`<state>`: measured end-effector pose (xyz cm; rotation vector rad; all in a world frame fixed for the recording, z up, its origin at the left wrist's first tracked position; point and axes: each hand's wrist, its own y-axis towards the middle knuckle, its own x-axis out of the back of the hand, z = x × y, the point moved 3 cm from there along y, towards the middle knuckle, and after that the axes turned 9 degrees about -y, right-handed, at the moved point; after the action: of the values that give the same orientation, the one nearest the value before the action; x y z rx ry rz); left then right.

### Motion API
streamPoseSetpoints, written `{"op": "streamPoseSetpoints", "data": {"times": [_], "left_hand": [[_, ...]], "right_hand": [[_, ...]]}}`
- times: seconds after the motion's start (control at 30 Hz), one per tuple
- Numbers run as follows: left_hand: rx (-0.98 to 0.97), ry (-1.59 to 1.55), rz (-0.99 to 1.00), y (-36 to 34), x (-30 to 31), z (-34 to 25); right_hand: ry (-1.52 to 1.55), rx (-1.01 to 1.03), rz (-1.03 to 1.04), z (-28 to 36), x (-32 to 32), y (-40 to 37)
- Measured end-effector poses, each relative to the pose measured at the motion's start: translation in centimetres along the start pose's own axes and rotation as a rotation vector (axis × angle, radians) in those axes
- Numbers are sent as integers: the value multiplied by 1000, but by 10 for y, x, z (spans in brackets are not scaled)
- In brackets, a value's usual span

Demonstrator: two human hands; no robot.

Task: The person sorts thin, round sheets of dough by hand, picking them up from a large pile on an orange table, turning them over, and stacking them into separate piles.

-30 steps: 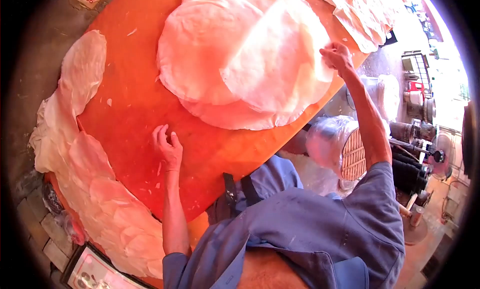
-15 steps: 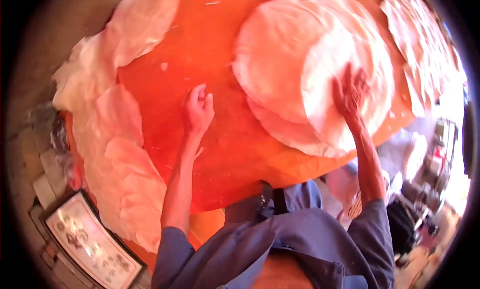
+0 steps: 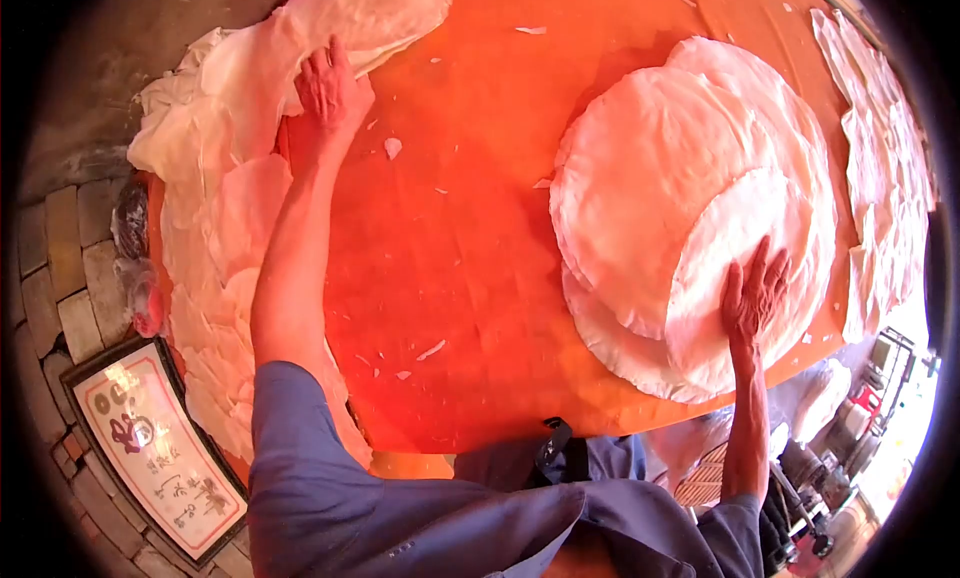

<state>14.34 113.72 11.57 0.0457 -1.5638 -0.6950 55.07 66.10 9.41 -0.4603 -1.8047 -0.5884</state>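
My left hand (image 3: 334,90) reaches to the far left, its fingers stretched out on the edge of a thin, pale round sheet (image 3: 375,13) that overlaps other sheets. On the right, my right hand (image 3: 757,293) lies flat with fingers spread, pressing on the white, half-round-looking face of the uppermost layer (image 3: 705,248) of a pile. Beneath and around it are broad, wrinkled round sheets (image 3: 630,178), stacked unevenly. What the sheets are made of cannot be told for sure.
An orange-red covered table (image 3: 450,278) spans the middle, dotted with small pale scraps (image 3: 393,148). More overlapping sheets (image 3: 225,208) line its left edge, and another row (image 3: 885,168) lies at the right. A framed panel with writing (image 3: 155,448) leans at lower left.
My left hand has moved from above the table out to the sheets at the far left. My right hand still rests on the pile. The view has shifted left.
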Motion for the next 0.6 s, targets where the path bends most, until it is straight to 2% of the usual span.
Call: {"op": "streamPoseSetpoints", "data": {"times": [0.07, 0.17, 0.2, 0.27, 0.3, 0.33, 0.37, 0.4, 0.43, 0.47, 0.5, 0.57, 0.6], "left_hand": [[-43, -124, 155, 10, -15, 26], [-168, -316, 256, 22, 0, 48], [-181, -332, 234, 16, 18, 38], [-216, -358, 15, -11, 56, 0], [-175, -411, -18, -35, 94, -30], [-189, -473, 46, -60, 113, -46], [-174, -625, 113, -88, 130, -65], [-237, -711, 160, -121, 133, -79], [-297, -801, 214, -153, 136, -93], [-353, -891, 275, -186, 139, -106], [-394, -915, 376, -206, 144, -113], [-452, -996, 565, -219, 168, -127], [-468, -1052, 654, -212, 188, -133]], "right_hand": [[6, 9, 5, 1, 1, 0], [-24, -8, 90, -1, 8, 3], [-24, -7, 130, -3, 14, 6], [86, 75, -21, 3, 41, 17], [157, 84, -100, 23, 71, 18], [531, 48, -43, 41, 88, 20], [1016, -196, 297, 62, 91, 14], [1532, -132, 424, 85, 75, 11], [1736, -181, 720, 116, 85, 5], [1874, -310, 948, 146, 86, 1], [1943, -362, 1015, 174, 99, 0], [1831, -319, 1046, 203, 105, 6], [1736, -289, 930, 207, 97, 5]]}}
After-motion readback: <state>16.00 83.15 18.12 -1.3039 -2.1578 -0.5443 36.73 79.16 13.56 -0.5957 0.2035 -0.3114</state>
